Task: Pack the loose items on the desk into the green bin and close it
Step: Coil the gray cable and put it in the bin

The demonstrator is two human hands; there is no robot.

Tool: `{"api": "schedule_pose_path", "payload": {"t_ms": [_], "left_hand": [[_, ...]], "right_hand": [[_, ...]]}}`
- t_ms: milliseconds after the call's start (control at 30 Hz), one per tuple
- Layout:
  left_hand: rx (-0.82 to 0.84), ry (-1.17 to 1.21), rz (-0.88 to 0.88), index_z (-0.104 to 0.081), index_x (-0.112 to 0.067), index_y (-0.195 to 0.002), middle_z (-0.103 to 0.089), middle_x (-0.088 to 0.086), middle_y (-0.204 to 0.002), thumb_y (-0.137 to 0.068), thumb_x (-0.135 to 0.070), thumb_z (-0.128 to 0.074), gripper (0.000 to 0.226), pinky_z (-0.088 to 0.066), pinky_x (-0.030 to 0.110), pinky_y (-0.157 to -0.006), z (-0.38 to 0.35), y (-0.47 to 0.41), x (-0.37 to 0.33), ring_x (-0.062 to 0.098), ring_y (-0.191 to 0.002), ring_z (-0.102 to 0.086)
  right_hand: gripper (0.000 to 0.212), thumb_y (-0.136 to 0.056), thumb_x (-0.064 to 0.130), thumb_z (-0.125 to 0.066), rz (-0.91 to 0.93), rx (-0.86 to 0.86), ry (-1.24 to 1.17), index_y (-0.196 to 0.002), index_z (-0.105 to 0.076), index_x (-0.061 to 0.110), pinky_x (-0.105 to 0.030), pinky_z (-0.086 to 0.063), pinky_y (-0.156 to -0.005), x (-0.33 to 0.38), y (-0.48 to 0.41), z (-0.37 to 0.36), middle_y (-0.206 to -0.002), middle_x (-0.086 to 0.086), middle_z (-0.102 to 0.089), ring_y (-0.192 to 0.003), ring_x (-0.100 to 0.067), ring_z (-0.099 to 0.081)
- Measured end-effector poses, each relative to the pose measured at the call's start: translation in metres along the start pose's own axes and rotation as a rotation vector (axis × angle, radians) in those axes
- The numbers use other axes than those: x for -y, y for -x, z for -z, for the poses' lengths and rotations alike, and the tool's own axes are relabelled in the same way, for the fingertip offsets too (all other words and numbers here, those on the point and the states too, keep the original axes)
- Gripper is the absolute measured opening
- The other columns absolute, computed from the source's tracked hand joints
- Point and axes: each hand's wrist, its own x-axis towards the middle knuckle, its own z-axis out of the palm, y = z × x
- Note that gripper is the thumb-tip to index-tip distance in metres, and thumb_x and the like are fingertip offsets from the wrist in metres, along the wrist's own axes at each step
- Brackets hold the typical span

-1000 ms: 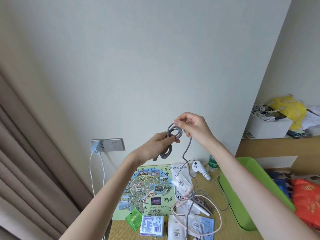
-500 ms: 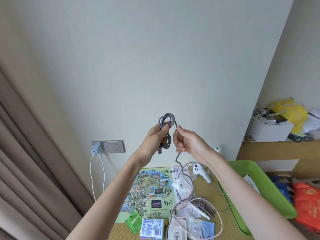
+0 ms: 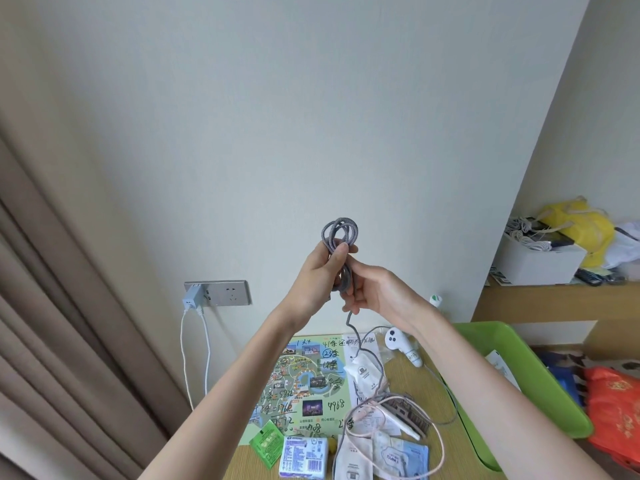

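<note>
Left hand [image 3: 317,275] grip pinches coiled grey braided cable [image 3: 340,237] mid-air; right hand [image 3: 375,292] grip closed on its lower loops. Tail hangs to wooden counter [image 3: 446,441]. Green plastic bin [image 3: 540,379] right.

Both arms raised, forearms converging; left hand [image 3: 320,271] fingers curled in a grip, right hand [image 3: 375,292] likewise closed, hands touching.
</note>
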Motion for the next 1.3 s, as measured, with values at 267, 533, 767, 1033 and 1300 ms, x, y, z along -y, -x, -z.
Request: {"api": "schedule_pose_path", "payload": {"t_ms": [267,533,767,1033,1300], "left_hand": [[-0.24,0.16,0.037,-0.051,-0.012,-0.096,-0.053,-0.003,-0.08,-0.105,-0.035,-0.035,0.029,-0.036,0.03,-0.053,0.022,-0.012,0.001,0.011,-0.06,-0.051],[-0.397,0.184,0.038,-0.048,-0.015,-0.095,-0.041,-0.003,-0.065,-0.105,-0.034,-0.036,0.025,-0.037,0.028,-0.044,0.056,-0.018,0.007,0.009,-0.053,-0.042],[-0.366,-0.054,0.058,-0.048,-0.012,-0.108,-0.038,-0.005,-0.072,-0.104,-0.036,-0.039,0.026,-0.032,0.027,-0.05,0.056,-0.01,0.028,0.009,-0.059,-0.037],[-0.15,-0.312,0.026,-0.05,0.004,-0.108,-0.035,-0.006,-0.07,-0.103,-0.022,-0.044,0.027,-0.029,0.009,-0.042,0.026,0.001,0.029,0.007,-0.055,-0.032],[0.092,-0.294,0.055,-0.056,-0.004,-0.115,-0.032,-0.005,-0.067,-0.106,-0.028,-0.034,0.033,-0.024,0.021,-0.049,0.001,0.027,0.009,0.007,-0.052,-0.03]], "right_hand": [[0.027,-0.089,0.034,-0.06,0.024,-0.089,0.186,-0.078,-0.065,0.01,-0.034,-0.048,-0.081,-0.009,0.006,0.012,-0.068,-0.008,-0.056,-0.061,-0.018,-0.054],[0.014,-0.088,0.017,-0.069,0.001,-0.329,0.351,-0.085,-0.071,0.004,-0.024,-0.052,-0.072,-0.02,0.007,0.027,-0.056,0.001,-0.052,-0.056,-0.013,-0.048],[0.014,-0.093,0.016,-0.062,0.175,-0.315,0.265,-0.086,-0.072,0.009,-0.023,-0.03,-0.044,0.0,0.022,0.027,-0.056,0.004,-0.044,-0.046,-0.009,-0.031],[0.018,-0.096,0.016,-0.059,0.267,-0.259,0.383,-0.089,-0.069,0.003,-0.02,-0.019,-0.041,0.033,0.035,0.009,-0.058,-0.003,-0.052,-0.044,-0.01,-0.025],[0.021,-0.098,0.015,-0.054,0.301,-0.236,0.458,-0.089,-0.062,-0.002,-0.02,-0.019,-0.042,0.055,0.041,-0.018,-0.056,-0.007,-0.053,-0.041,-0.01,-0.028]]}}
